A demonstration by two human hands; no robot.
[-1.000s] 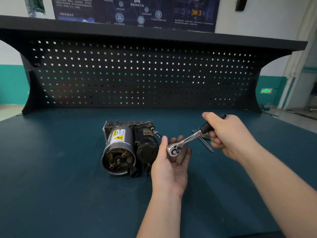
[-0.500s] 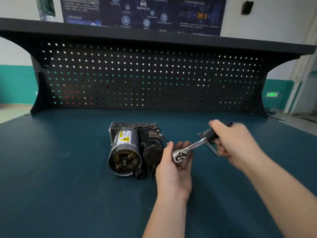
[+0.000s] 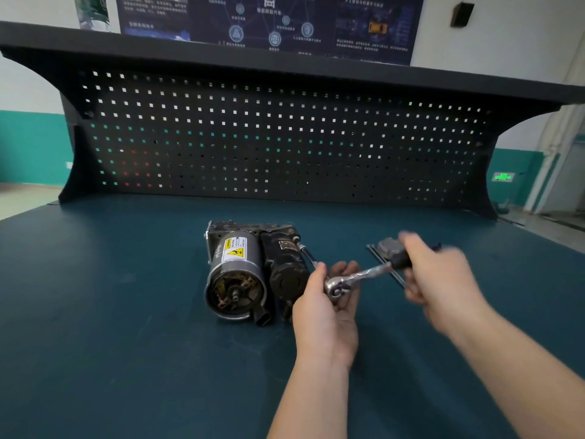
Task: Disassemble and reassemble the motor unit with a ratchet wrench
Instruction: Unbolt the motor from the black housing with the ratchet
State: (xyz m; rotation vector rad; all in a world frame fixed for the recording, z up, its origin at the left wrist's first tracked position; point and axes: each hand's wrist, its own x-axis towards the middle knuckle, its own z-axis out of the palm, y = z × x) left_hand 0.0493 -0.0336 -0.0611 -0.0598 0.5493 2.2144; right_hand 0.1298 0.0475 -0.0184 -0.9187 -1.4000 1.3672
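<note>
The motor unit (image 3: 250, 274) lies on the table (image 3: 110, 327), looking heavy and rigid. The right hand (image 3: 443, 280) grips the ratchet wrench (image 3: 357, 277) by its handle; the left hand (image 3: 326, 305) cups its steel head.

A dark teal surface (image 3: 110, 312) fills the lower frame. Behind it, across the middle, stands a black pegboard (image 3: 269, 137) under a black shelf (image 3: 285, 63). At the top hangs a dark blue poster (image 3: 269, 23); a bottle (image 3: 93, 11) stands upper left. A green lit sign (image 3: 502, 177) glows at right, a small black box (image 3: 462, 14) upper right.
</note>
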